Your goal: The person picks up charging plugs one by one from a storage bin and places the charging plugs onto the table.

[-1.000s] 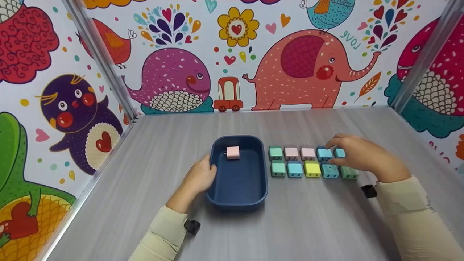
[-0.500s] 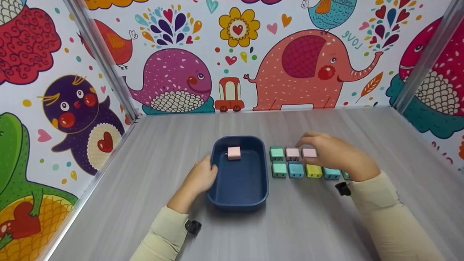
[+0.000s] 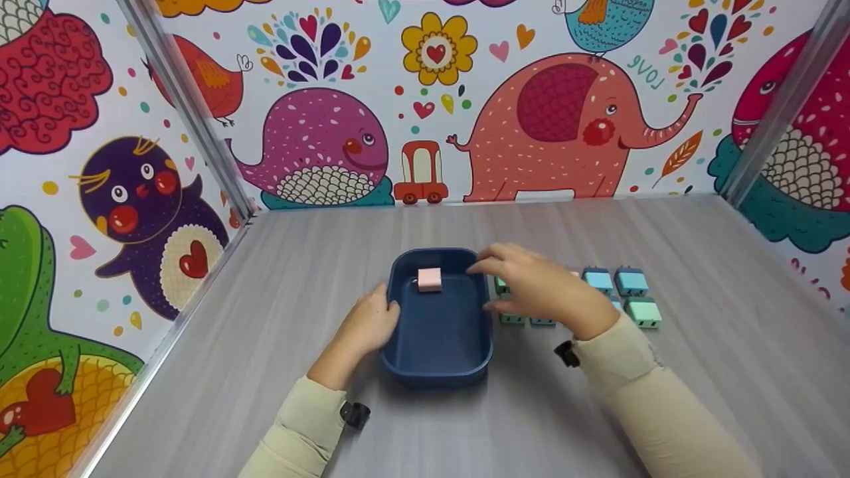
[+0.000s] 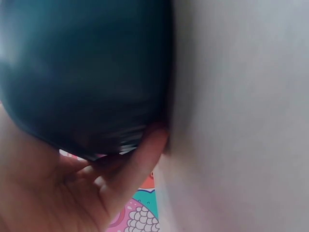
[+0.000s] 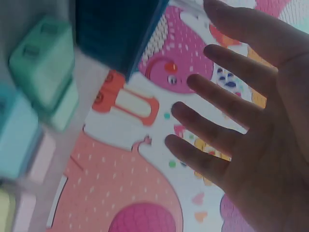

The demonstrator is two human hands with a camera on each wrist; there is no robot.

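A dark blue plastic tray (image 3: pixel 435 380) stands on the table with one pink USB charger (image 3: pixel 429 279) inside, near its far left corner. My left hand (image 3: pixel 364 325) grips the tray's left side, thumb at the rim; the left wrist view shows its fingers against the tray wall (image 4: pixel 87 72). Over the tray's right rim hovers my right hand (image 3: pixel 538 282), palm empty and fingers spread, as the right wrist view shows. Beneath and beside it lie two rows of USB chargers, including a blue one (image 3: pixel 631 281) and a light green one (image 3: pixel 643 312). The hand and wrist hide several of them.
The grey table (image 3: pixel 299 265) ends at a back wall (image 3: pixel 431 106) printed with cartoon animals. A metal corner post (image 3: pixel 189 113) stands at the left, another post (image 3: pixel 783 99) at the right.
My right hand has swept left from above the right end of the charger rows to the tray's right rim. The left hand and tray have stayed in place.
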